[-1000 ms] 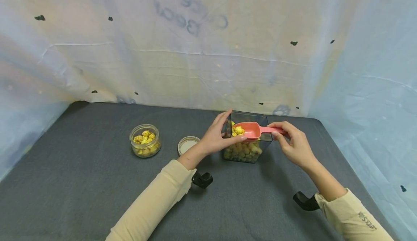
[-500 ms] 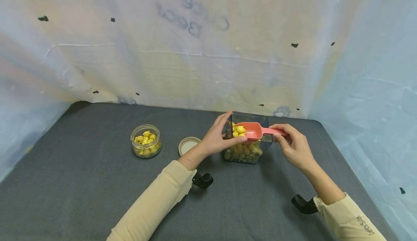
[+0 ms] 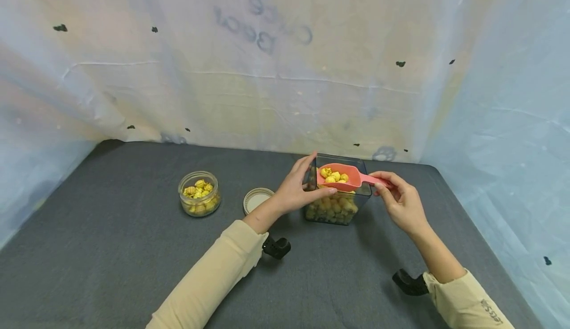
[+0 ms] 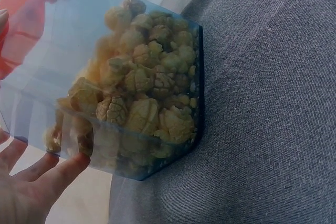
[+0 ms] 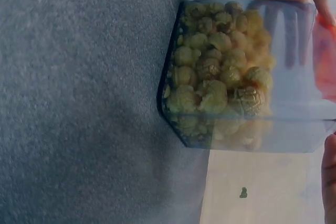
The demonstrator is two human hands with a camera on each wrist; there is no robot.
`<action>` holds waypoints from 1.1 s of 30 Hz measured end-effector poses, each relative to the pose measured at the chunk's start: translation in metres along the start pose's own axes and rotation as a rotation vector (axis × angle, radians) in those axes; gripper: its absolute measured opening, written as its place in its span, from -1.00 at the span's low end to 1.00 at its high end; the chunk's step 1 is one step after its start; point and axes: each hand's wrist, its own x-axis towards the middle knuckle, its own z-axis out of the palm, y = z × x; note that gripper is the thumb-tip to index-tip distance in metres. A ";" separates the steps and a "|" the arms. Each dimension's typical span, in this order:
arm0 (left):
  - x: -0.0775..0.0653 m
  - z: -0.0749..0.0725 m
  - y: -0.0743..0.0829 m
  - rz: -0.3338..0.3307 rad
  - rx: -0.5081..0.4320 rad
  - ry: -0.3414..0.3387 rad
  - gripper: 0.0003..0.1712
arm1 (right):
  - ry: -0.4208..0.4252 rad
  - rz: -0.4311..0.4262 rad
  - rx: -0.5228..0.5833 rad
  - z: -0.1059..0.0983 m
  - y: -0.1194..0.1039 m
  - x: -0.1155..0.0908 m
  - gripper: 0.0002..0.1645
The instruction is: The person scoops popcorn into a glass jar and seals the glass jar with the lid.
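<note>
A clear, dark-tinted square container (image 3: 362, 201) stands on the table, part filled with yellow popcorn (image 4: 142, 77). My left hand (image 3: 294, 188) grips its left side, thumb along the near rim and fingers spread on the side wall. In my right hand (image 3: 403, 203) the handle of a pink scoop (image 3: 352, 173) is pinched between thumb and fingers. The scoop lies nearly level at the container's mouth, with several popcorn pieces (image 3: 331, 178) in its bowl. Through the wall in the right wrist view, the popcorn fills the lower part of the container (image 5: 299, 129).
A round glass jar (image 3: 199, 205) with popcorn in it stands to the left, its top uncovered. Between jar and container lies a round pale lid (image 3: 256, 199), partly behind the left wrist. The grey table (image 3: 111, 250) ends at a hanging sheet (image 3: 222, 106) at the back.
The scoop has risen slightly and levelled, and popcorn has shifted back into its bowl. My right forearm has moved a little left. The left hand stays on the container.
</note>
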 end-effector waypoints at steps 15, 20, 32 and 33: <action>-0.002 0.002 0.002 -0.030 0.022 0.037 0.10 | 0.021 0.009 0.027 0.005 -0.002 -0.002 -0.74; -0.008 0.003 0.005 -0.036 0.101 0.085 0.09 | 0.043 0.003 0.033 0.005 -0.002 -0.002 -0.74; -0.025 -0.002 -0.001 0.030 0.154 0.130 0.01 | 0.110 0.011 -0.009 0.008 -0.012 -0.005 -0.74; -0.027 -0.003 -0.002 0.047 0.158 0.137 0.00 | 0.117 0.011 -0.012 0.008 -0.013 -0.006 -0.74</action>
